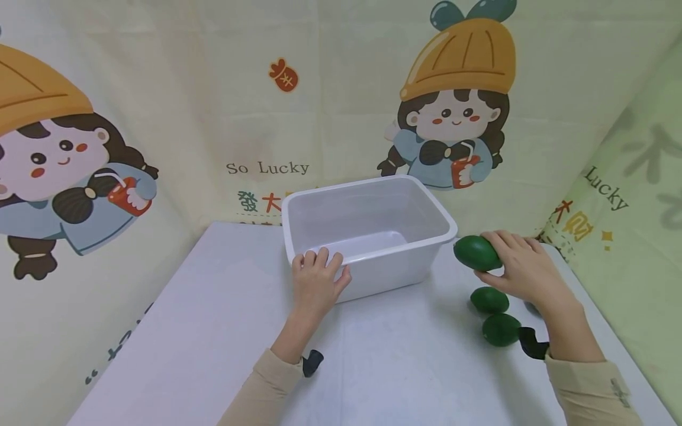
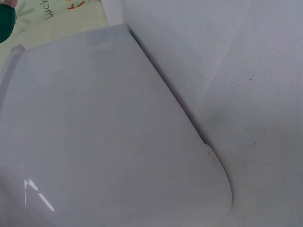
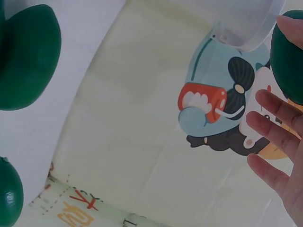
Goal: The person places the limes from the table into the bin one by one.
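A white plastic tub [image 1: 367, 269] stands on the table, its inside bare in the head view. My left hand [image 1: 315, 284] grips its near left rim, fingers hooked over the edge and thumb outside. To the right of the tub, my right hand [image 1: 524, 266] holds a smooth dark green oval fruit [image 1: 476, 252] up above the table, pinched between thumb and fingers. The same fruit [image 3: 289, 59] shows at the right edge of the right wrist view. The tub's outer wall [image 2: 104, 127] fills much of the left wrist view; the left hand is out of that frame.
Two more green fruits, one farther [image 1: 489, 300] and one nearer [image 1: 501, 329], lie below the right hand. A dark object [image 1: 533, 309] is partly hidden behind the right wrist. A printed cloth [image 1: 341, 118] hangs behind the white table [image 1: 240, 331].
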Available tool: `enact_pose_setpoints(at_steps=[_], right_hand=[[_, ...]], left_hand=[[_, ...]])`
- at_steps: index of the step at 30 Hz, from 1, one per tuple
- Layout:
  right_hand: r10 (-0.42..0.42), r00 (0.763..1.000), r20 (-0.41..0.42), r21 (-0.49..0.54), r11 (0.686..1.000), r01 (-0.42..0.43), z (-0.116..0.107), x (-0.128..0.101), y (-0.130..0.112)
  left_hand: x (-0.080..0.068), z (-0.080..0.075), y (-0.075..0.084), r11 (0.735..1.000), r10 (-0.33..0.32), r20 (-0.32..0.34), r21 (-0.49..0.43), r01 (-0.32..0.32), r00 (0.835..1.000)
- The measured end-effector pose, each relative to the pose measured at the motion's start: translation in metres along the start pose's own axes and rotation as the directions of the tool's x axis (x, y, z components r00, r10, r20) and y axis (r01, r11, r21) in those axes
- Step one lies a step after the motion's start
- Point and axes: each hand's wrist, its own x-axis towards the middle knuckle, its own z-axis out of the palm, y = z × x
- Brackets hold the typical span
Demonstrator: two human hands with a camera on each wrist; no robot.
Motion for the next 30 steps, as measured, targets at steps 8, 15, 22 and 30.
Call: enact_pose_setpoints(at_steps=[8,15,22,30], right_hand=[[-0.007,1.000,0.004,0.025,1.000,0.007,-0.006,0.009,-0.003],[-0.002,1.000,-0.003,0.022,1.000,0.002,-0.011,0.014,-0.006],[-0.002,1.000,-0.009,0.026,1.000,0.002,-0.015,0.020,-0.009],[-0.017,1.000,-0.021,0.033,0.999,0.017,-0.017,0.028,-0.012]], left_hand=[[-0.001,0.000,0.000,1.000,-0.001,0.004,0.015,0.001,1.000],[-0.001,0.001,-0.001,1.000,0.002,-0.009,0.009,-0.002,1.000],[0.000,0.002,-0.001,1.000,0.007,-0.013,0.009,-0.007,1.000],[0.001,0.001,-0.002,1.000,0.002,-0.008,0.001,-0.002,1.000]])
